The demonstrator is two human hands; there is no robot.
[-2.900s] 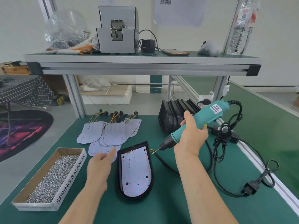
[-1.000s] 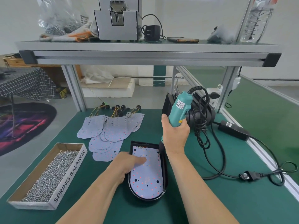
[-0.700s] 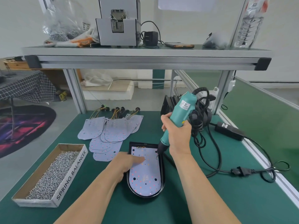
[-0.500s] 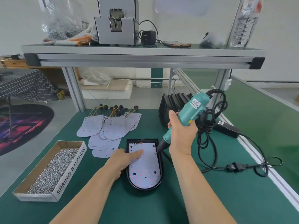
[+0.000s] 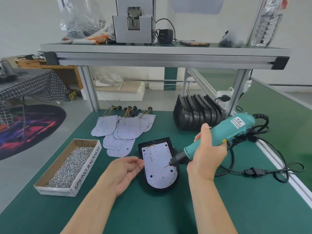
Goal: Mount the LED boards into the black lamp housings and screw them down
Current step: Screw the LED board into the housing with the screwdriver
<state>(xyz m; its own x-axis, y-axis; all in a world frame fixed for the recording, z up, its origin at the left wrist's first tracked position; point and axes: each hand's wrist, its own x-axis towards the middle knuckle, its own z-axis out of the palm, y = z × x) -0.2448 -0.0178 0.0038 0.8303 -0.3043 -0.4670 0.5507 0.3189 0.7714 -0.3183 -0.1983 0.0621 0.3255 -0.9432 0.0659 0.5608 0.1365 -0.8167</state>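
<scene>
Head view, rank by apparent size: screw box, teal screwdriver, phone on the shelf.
screw box, largest
teal screwdriver, close second; held nearer the camera, so unsure
phone, smallest, but farthest away

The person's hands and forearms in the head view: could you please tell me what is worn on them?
Nothing that shows. The left hand and the right hand are bare, without gloves. Both forearms are bare down to the picture's lower edge, with no sleeve, watch or bracelet in view.
</scene>
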